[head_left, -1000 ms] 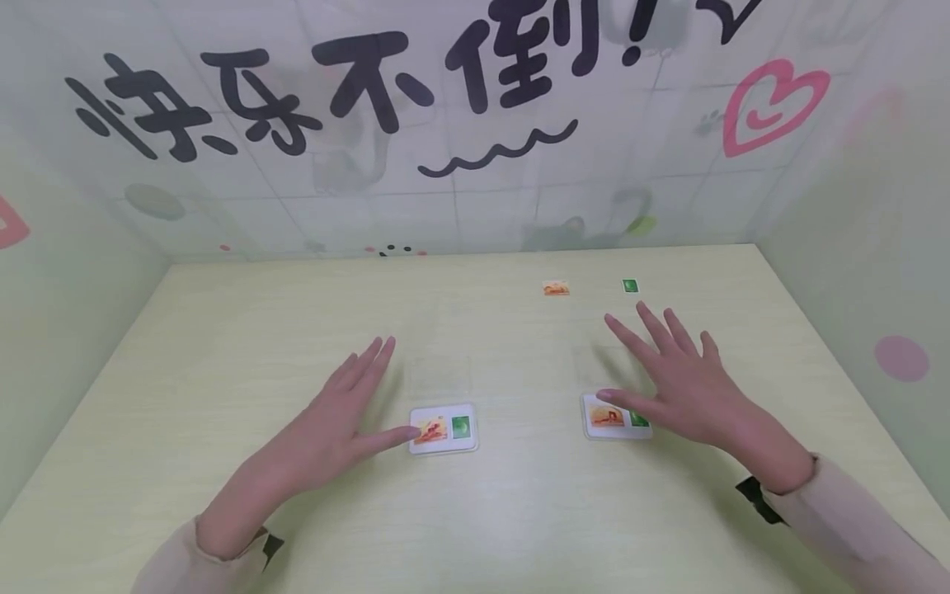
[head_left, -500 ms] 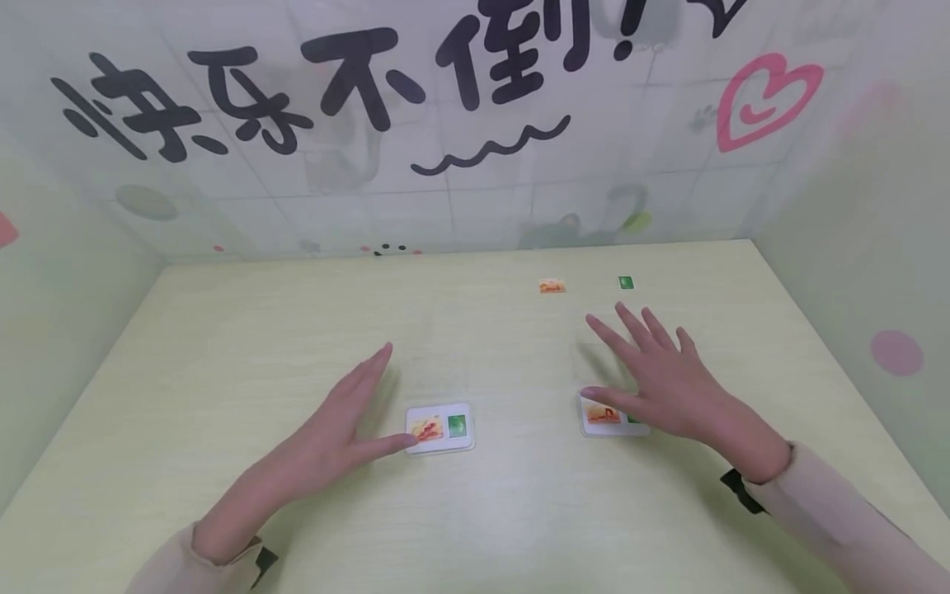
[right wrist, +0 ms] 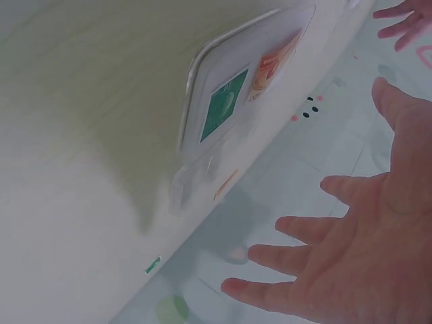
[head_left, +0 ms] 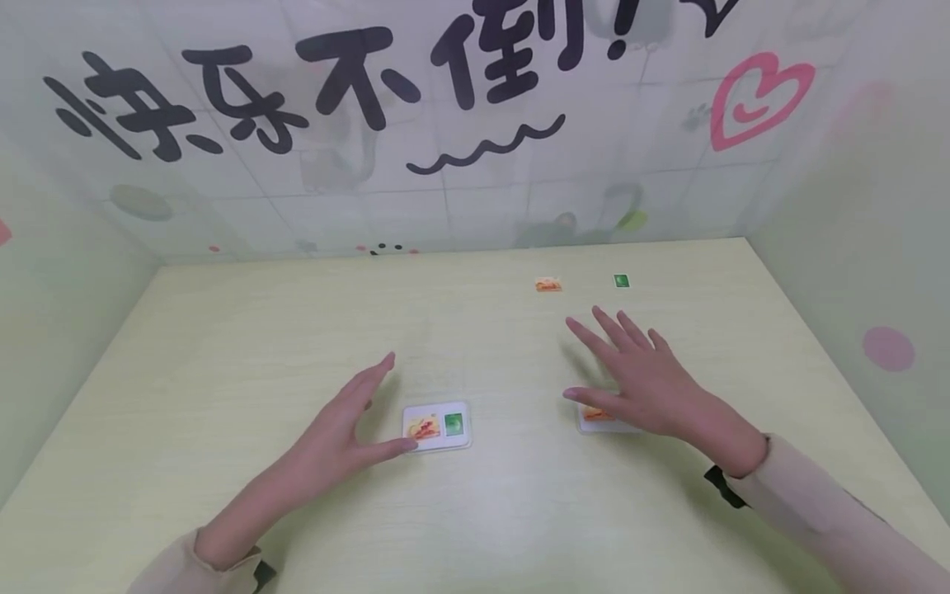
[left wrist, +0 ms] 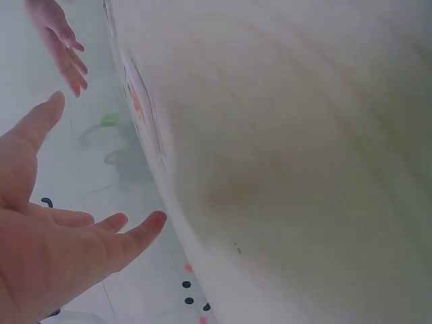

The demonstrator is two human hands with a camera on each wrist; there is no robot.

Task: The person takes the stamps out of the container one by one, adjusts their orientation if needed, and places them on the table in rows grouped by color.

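Two small flat clear cases with white inserts lie on the table, each bearing an orange stamp and a green stamp. My left hand (head_left: 326, 441), fingers extended and thumb spread, is beside the left case (head_left: 436, 427); its thumb tip overlaps the near left corner. Over the right case (head_left: 597, 422) my right hand (head_left: 649, 384) hovers with spread fingers, hiding its green stamp in the head view. That green stamp (right wrist: 225, 104) shows in the right wrist view, beside an orange one (right wrist: 273, 66). Neither hand holds anything.
Farther back on the pale table (head_left: 505, 511) lie a loose orange stamp (head_left: 547, 285) and a loose green stamp (head_left: 622, 281). A printed backdrop (head_left: 297, 223) with dark lettering rises along the table's far edge, and pale panels stand at both sides.
My right hand has drifted left, covering more of the right case. My left fingers have come closer together and dipped slightly. The cases stay put while the view shifts a little.
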